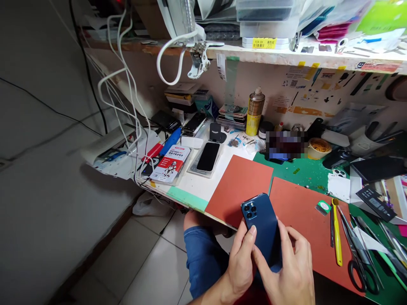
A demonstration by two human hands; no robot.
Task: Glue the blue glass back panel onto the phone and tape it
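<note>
A dark blue smartphone (266, 226) is held between both hands over the near edge of the bench, its back and camera bump facing up. My left hand (240, 262) grips its left side, with the thumb resting on the back below the cameras. On the lower right side, my right hand (291, 262) has its fingers along the edge and its thumb near the bottom. The phone's screen side is hidden. Under and beyond it lie two reddish-brown mats (243, 186).
Scissors (358, 258), a yellow-handled brush (336, 233) and several tweezers lie at the right. To the left are another phone (207, 156), a battery box (171, 164) and hanging white cables (127, 84). A spray can (255, 112) stands behind, below a loaded shelf (229, 50).
</note>
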